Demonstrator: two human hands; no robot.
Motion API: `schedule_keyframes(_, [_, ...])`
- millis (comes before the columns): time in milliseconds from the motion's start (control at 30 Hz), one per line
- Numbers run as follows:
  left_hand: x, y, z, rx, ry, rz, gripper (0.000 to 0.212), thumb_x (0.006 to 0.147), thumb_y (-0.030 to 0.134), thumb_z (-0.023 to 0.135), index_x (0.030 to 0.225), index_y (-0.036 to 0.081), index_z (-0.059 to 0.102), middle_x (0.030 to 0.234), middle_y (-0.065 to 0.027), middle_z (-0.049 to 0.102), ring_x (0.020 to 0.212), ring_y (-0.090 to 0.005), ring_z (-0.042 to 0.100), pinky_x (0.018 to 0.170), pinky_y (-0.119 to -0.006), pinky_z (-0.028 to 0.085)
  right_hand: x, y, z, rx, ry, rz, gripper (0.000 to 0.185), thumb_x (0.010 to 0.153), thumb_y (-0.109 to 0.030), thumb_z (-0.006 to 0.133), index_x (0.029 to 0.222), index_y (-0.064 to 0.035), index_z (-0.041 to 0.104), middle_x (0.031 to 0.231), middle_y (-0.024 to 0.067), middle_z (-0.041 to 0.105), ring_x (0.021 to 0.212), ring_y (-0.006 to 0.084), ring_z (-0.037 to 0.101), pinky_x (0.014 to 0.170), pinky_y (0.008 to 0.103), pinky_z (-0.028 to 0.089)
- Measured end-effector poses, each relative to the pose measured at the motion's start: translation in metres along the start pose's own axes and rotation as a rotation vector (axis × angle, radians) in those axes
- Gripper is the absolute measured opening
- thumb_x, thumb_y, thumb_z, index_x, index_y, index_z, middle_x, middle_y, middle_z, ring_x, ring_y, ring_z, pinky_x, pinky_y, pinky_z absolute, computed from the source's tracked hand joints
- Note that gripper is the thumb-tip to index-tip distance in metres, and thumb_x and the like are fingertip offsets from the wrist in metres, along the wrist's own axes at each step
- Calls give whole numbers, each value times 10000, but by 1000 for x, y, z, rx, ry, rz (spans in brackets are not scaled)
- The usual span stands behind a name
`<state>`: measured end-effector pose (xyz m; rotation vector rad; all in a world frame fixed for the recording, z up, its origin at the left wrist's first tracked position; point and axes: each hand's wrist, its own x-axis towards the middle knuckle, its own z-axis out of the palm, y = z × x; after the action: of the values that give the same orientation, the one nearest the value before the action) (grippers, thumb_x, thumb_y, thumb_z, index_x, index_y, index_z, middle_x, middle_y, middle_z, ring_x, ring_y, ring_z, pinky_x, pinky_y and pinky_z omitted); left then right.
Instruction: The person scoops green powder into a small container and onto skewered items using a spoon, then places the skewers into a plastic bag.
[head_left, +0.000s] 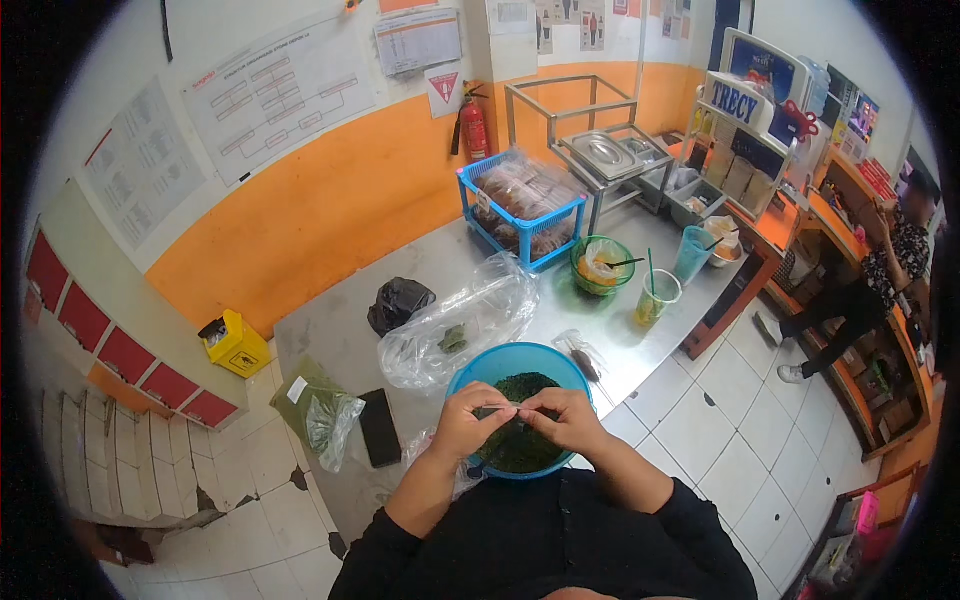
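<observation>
My left hand (471, 420) and my right hand (568, 416) meet above a blue plastic basin (463, 373), with thumbs and forefingers pinched together. Between their fingertips is a small, thin, pale item (513, 406), perhaps the edge of a clear plastic bag; the fingers hide most of it. Finely chopped dark green matter (523, 455) lies in the basin, below both hands. Just behind the basin a large clear plastic bag (480, 307) lies on the steel table, with a little green matter inside. A small clear bag with something brown (583, 358) rests to the basin's right.
Left on the steel table (341, 300) are a black phone (380, 427), a green-filled bag (319, 405) and a black plastic bag (401, 305). Behind stand a blue crate (523, 217), a green bowl (602, 266) and a cup (658, 298). A person (885, 262) is at the far right.
</observation>
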<state>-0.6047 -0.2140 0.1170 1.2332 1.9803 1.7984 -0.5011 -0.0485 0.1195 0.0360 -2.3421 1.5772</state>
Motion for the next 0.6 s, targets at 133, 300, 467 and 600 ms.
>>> schedule_keyframes(133, [2,1,2,38,-45,28,84,718,84,721,752,46,653,765,-61,648,727,-196,585,683,-301,451,0,2,-2,-2,-4,-53,118,779,-136,668,843,-38,672,739,102,631,643,204,604,585,291,464])
schedule_keyframes(300, [1,1,2,46,-67,42,71,721,32,711,760,38,652,781,-54,634,760,-175,573,708,-289,443,0,-2,-4,0,-33,-46,108,773,-128,660,811,-28,669,719,98,627,646,216,600,586,301,458])
schedule_keyframes(467, [-2,-1,1,7,14,33,58,739,38,698,768,28,648,807,-57,630,786,-166,570,736,-288,438,0,-4,-8,71,-38,-31,112,774,-130,660,788,-19,669,709,92,624,634,197,586,579,298,447])
schedule_keyframes(600, [-2,0,0,-123,130,-106,40,770,59,676,788,28,660,820,-62,640,800,-168,576,754,-294,436,-2,-2,-12,116,-47,69,131,791,-149,664,813,-20,675,718,74,624,638,155,572,585,276,437])
